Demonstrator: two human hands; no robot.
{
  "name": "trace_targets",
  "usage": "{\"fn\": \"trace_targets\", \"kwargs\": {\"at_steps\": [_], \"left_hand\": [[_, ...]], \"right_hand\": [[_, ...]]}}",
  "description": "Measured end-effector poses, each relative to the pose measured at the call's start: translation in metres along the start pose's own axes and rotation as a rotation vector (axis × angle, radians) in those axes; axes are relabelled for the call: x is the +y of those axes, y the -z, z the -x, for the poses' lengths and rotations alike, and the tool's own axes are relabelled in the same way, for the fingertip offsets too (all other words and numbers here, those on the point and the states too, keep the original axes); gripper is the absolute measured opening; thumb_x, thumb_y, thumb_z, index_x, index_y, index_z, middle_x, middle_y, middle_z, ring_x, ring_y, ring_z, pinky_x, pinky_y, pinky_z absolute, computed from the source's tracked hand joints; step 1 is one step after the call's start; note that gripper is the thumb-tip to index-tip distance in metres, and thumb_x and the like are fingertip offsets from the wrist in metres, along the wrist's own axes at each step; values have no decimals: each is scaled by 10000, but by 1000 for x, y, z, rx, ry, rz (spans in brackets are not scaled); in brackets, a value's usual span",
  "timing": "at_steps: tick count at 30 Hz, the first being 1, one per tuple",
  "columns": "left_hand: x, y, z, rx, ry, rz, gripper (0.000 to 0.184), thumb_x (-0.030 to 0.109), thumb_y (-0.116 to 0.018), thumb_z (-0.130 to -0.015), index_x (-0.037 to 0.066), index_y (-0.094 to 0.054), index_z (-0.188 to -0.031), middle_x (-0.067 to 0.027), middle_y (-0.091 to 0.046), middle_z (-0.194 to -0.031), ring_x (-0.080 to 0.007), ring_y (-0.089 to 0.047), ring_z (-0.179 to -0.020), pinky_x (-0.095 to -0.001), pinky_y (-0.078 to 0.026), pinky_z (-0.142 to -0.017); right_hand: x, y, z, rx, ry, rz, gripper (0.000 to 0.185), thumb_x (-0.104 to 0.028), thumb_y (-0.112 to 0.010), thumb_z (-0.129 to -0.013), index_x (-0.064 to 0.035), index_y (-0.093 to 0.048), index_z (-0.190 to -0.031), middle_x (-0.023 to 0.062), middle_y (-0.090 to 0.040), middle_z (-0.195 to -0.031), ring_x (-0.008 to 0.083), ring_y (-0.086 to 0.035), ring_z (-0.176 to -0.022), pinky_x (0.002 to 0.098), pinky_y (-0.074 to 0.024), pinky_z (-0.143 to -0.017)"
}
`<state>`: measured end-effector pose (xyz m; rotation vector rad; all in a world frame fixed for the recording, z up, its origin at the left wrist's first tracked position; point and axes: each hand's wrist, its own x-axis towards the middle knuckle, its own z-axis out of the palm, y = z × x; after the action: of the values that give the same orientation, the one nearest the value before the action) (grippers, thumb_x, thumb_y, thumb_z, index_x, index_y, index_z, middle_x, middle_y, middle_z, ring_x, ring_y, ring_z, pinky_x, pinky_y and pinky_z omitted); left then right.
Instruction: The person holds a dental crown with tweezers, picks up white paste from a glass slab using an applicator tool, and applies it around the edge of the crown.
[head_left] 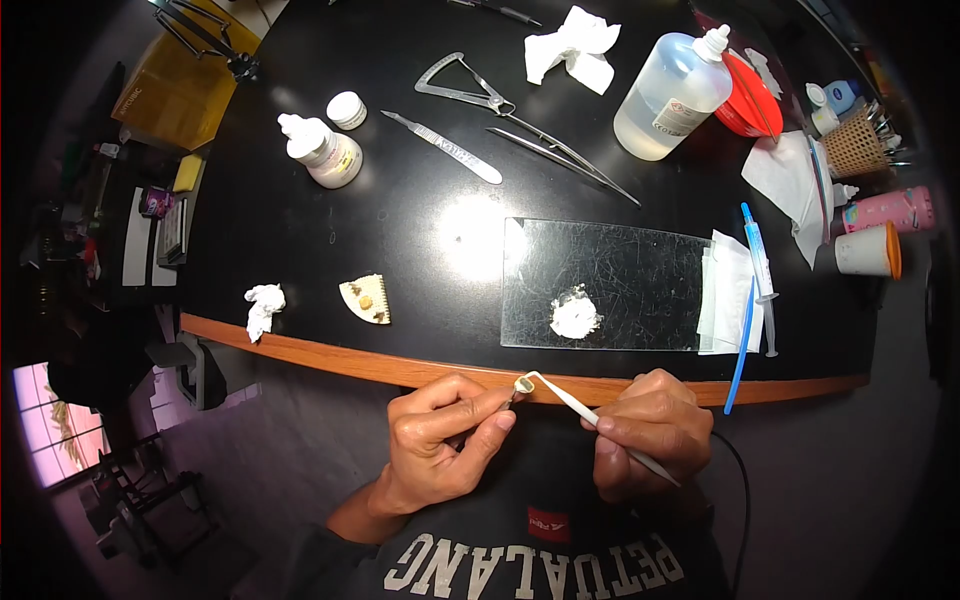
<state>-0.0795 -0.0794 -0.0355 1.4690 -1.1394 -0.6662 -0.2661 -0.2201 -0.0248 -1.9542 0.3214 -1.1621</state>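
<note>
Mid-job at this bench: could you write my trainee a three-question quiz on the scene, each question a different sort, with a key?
1. Which of the person's hands holds the slim white instrument with the bent tip?
2. True or false: the scalpel lies on the black tabletop, left of the tweezers in the picture.
3. Fill in: the white powder mound lies on the ______.

Key:
1. The right hand.
2. True.
3. Scratched glass plate.
</note>
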Motion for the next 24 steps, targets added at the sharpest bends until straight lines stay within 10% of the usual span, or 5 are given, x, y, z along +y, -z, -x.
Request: {"fn": "trace_targets", "kwargs": {"at_steps": [24], "left_hand": [[0,0,-1,-6,-13,-11,269,-25,-799,-903,-40,-802,-1172,-54,-663,-764,-54,-537,-577,-231,-385,-497]], "right_hand": [[1,2,2,-1,10,17,260,54,-731,-752,-44,-748,-991,44,-736,-794,154,-684,-628,259,-534,-527]]}}
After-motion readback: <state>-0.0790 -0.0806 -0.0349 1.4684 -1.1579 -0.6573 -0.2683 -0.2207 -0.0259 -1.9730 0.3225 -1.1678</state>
